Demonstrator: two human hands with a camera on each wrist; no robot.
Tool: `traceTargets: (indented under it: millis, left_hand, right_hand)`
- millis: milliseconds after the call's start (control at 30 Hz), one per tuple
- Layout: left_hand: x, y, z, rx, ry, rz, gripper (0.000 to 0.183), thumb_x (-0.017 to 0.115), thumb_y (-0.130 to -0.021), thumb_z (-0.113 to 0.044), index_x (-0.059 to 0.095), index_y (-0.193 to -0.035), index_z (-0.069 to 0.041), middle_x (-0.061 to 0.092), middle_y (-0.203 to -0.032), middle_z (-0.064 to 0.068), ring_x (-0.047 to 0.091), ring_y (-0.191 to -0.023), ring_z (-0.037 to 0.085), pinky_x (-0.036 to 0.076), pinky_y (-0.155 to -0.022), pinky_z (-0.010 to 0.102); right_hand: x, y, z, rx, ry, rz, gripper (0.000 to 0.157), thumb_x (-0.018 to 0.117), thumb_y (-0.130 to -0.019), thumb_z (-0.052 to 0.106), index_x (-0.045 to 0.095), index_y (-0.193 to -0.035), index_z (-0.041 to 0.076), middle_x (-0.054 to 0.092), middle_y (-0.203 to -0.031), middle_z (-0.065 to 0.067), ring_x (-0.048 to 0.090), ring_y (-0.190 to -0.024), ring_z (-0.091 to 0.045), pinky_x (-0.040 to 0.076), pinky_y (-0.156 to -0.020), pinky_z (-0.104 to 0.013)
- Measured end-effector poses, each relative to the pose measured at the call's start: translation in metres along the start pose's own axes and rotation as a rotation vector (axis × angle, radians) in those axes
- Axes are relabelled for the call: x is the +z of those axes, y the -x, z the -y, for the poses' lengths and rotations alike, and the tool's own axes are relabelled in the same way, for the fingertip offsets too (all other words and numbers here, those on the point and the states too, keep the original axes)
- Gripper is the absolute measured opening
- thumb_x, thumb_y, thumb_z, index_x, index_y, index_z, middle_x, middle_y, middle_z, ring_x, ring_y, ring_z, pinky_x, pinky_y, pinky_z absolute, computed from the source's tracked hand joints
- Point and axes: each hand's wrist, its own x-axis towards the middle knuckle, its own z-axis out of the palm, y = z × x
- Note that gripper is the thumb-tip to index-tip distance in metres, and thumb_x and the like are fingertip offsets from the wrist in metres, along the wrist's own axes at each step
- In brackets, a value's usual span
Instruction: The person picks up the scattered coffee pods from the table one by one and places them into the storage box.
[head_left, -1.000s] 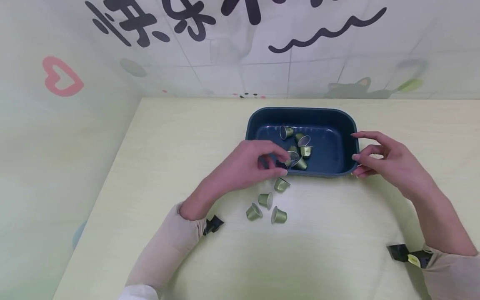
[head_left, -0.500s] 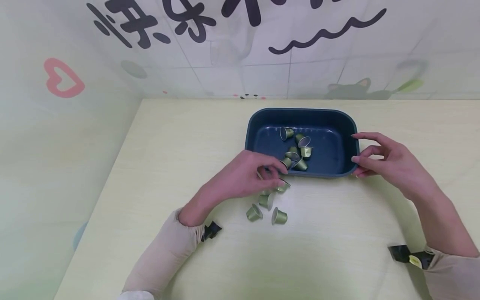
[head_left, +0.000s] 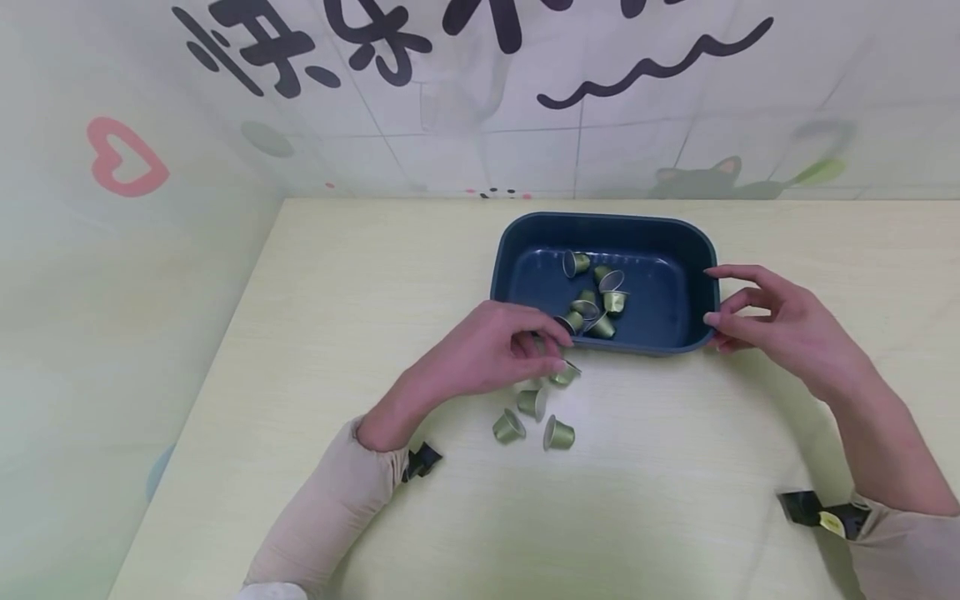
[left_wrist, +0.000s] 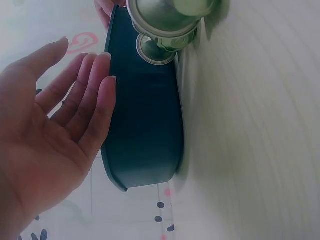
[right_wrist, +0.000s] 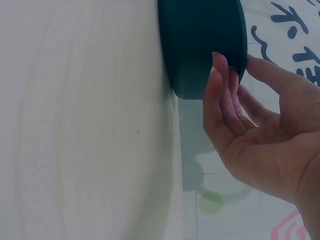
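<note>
A dark blue rectangular box (head_left: 660, 308) stands on the table with several green coffee capsules (head_left: 614, 302) inside, mostly towards its left half. At the front left corner is my left hand (head_left: 491, 350); in the left wrist view, its nearly straight fingers touch the box wall (left_wrist: 145, 115) near the rim, thumb apart. My right hand (head_left: 787, 325) pinches the right rim, its thumb and fingers on either side of the wall in the right wrist view. Several more capsules (head_left: 558, 433) lie on the table in front of the box, one partly behind my left thumb.
The pale wooden table (head_left: 675, 500) meets a printed wall covering (head_left: 465, 158) behind the box. Another covered wall (head_left: 112, 333) bounds the left side. Black straps with small devices (head_left: 821, 512) sit at both sleeves.
My left hand has drawn back from over the capsules inside to the box's front left rim. The box has shifted very slightly away and right. My right hand stays at the right rim.
</note>
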Motion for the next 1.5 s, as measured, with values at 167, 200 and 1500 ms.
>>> traceTargets:
  millis: [167,200,1500]
  left_hand:
    - [0.002,0.002,-0.002,-0.061,0.055,0.029,0.021,0.075,-0.091,-0.018,0.075,-0.110,-0.010,0.073,-0.096,-0.008,0.068,-0.080,-0.002,0.056,-0.075,0.019]
    - [0.003,0.003,-0.002,-0.071,0.064,0.036,0.021,0.075,-0.091,-0.018,0.075,-0.110,-0.009,0.074,-0.097,-0.007,0.068,-0.080,-0.002,0.056,-0.076,0.019]
    - [0.027,0.004,0.003,-0.076,-0.090,0.166,0.031,0.076,-0.090,-0.015,0.070,-0.120,-0.013,0.069,-0.115,-0.005,0.065,-0.089,-0.002,0.052,-0.085,0.019]
  right_hand:
    - [0.000,0.000,0.000,0.000,0.016,-0.002,0.052,0.067,-0.096,0.011,0.047,-0.143,0.017,0.062,-0.092,-0.005,0.071,-0.075,-0.023,0.059,-0.072,-0.029]
    - [0.000,0.000,0.000,0.000,0.018,-0.002,0.052,0.067,-0.096,0.010,0.047,-0.143,0.017,0.062,-0.092,-0.005,0.071,-0.075,-0.023,0.059,-0.072,-0.029]
    - [-0.001,0.001,0.000,-0.005,0.039,0.006,0.052,0.067,-0.096,0.011,0.046,-0.144,0.016,0.059,-0.095,-0.002,0.071,-0.078,-0.022,0.059,-0.073,-0.029]
